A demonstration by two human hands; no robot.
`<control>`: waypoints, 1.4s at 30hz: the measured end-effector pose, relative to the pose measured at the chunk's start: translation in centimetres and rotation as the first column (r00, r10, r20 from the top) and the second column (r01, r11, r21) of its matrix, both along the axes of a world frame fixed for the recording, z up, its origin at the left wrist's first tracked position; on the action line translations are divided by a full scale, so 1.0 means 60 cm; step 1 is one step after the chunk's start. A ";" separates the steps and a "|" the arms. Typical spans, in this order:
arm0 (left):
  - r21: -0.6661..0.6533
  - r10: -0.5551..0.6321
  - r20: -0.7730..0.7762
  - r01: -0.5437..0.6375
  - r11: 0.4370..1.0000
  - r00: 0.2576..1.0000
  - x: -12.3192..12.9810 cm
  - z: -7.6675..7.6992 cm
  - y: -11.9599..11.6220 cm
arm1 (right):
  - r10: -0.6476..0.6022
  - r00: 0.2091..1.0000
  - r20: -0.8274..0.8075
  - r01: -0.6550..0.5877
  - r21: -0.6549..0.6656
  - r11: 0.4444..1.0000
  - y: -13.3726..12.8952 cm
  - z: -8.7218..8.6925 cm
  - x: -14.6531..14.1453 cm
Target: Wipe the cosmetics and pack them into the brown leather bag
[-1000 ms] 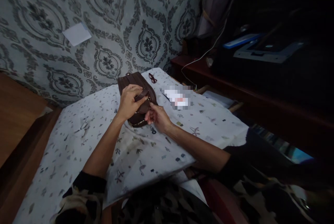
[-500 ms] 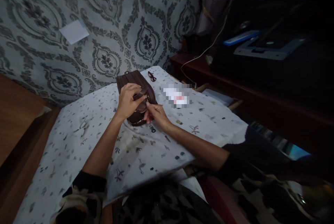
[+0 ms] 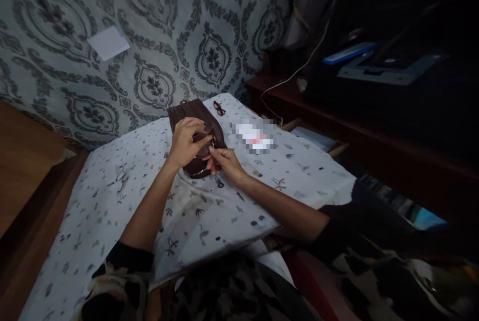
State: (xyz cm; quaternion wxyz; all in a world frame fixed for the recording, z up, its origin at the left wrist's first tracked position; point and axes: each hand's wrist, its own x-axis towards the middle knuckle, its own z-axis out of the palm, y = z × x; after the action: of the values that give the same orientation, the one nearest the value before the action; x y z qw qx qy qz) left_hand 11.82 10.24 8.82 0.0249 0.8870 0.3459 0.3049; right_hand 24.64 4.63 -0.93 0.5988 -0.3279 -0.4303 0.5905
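A brown leather handbag (image 3: 194,107) lies on the patterned white tablecloth, with gold-coloured trim, a zip or a chain, along its near edge. My left hand (image 3: 186,142) curls over the bag's middle, its fingers and thumb gripping a raised part of the leather. Close against it, my right hand (image 3: 226,163) pinches the bag's near side by the gold trim, thumb pressed to the fingers. The exact piece under the right fingertips is too small to make out, and both hands cover part of the bag.
Dark-framed glasses (image 3: 219,108) lie beyond the bag, and a blurred white-and-pink item (image 3: 254,136) is to its right. The white tablecloth (image 3: 123,211) covers the table, which meets a patterned wall (image 3: 157,81). A white cable (image 3: 288,80) hangs at the dark red furniture (image 3: 269,86).
Both hands keep their grip on the handbag with hardly any movement. The whole view has shifted very slightly.
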 end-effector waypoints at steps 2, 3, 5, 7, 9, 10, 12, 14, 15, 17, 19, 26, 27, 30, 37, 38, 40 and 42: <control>0.003 0.002 -0.007 -0.002 1.000 1.000 0.000 0.001 -0.001 | 0.004 1.000 -0.010 -0.004 0.000 1.000 0.000 0.000 0.000; 0.004 0.000 -0.012 0.001 1.000 1.000 0.000 0.002 -0.001 | 0.003 1.000 -0.010 -0.003 0.003 1.000 0.000 0.000 0.000; 0.007 -0.013 -0.022 0.014 1.000 1.000 0.000 0.003 -0.002 | 0.000 1.000 -0.001 0.000 0.010 1.000 0.000 -0.001 0.000; 0.009 -0.028 -0.030 0.028 1.000 0.999 0.000 0.004 -0.003 | -0.005 1.000 0.015 0.005 0.016 1.000 0.001 -0.002 0.000; 0.006 -0.032 -0.037 0.032 0.999 0.999 0.000 0.005 -0.004 | -0.010 0.999 0.033 0.009 0.017 1.000 0.001 -0.003 0.001; 0.004 -0.030 -0.040 0.030 1.000 0.999 0.000 0.005 -0.005 | -0.012 0.999 0.040 0.012 0.015 1.000 0.001 -0.003 0.001; 0.001 -0.028 -0.043 0.028 1.000 0.999 0.001 0.006 -0.006 | -0.017 0.999 0.047 0.016 0.007 1.000 0.002 -0.003 0.002; -0.001 -0.032 -0.041 0.032 0.999 0.999 0.001 0.006 -0.007 | -0.023 0.999 0.046 0.023 -0.005 1.000 0.002 -0.003 0.002; -0.003 -0.035 -0.041 0.035 0.999 0.999 0.001 0.007 -0.007 | -0.027 0.999 0.045 0.028 -0.010 1.000 0.002 -0.003 0.002; -0.008 -0.038 -0.049 0.038 0.999 0.998 0.000 0.008 -0.007 | -0.033 0.998 0.046 0.034 -0.019 0.999 0.002 -0.003 0.002; -0.009 -0.040 -0.061 0.039 0.999 0.997 0.000 0.008 -0.006 | -0.038 0.998 0.047 0.040 -0.025 0.999 0.002 -0.003 0.002; -0.016 -0.077 -0.052 0.076 0.997 0.996 0.000 0.008 -0.008 | -0.039 0.998 0.052 0.040 -0.019 0.999 0.000 -0.003 0.003; -0.018 -0.090 -0.053 0.089 0.996 0.995 -0.002 0.010 -0.010 | -0.039 0.998 0.051 0.039 -0.018 0.999 0.000 -0.003 0.003; -0.009 -0.099 -0.058 0.099 0.995 0.993 -0.018 0.020 -0.014 | -0.033 0.998 0.056 0.034 -0.013 0.999 0.001 -0.003 0.004; 0.049 0.126 -0.012 -0.126 0.991 0.992 -0.076 0.038 -0.014 | -0.032 0.997 0.076 0.032 -0.009 0.999 0.004 -0.006 -0.003; 0.050 0.153 0.006 -0.154 0.987 0.988 -0.079 0.036 -0.015 | -0.032 0.996 0.081 0.033 -0.011 0.999 0.004 -0.006 -0.004; 0.048 0.186 0.039 -0.188 0.981 0.982 -0.082 0.029 -0.017 | -0.042 0.995 0.089 0.043 -0.012 0.999 0.005 -0.006 -0.006; 0.043 0.193 0.070 -0.196 0.980 0.979 -0.080 0.022 -0.018 | -0.049 0.994 0.094 0.050 -0.013 0.999 0.004 -0.004 -0.007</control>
State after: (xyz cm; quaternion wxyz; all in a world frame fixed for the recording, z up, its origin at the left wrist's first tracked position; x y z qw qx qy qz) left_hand 7.00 9.13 10.17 -0.0157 0.8388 0.4223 0.3432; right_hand 24.24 4.87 -1.17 0.5901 -0.3702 -0.4450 0.5628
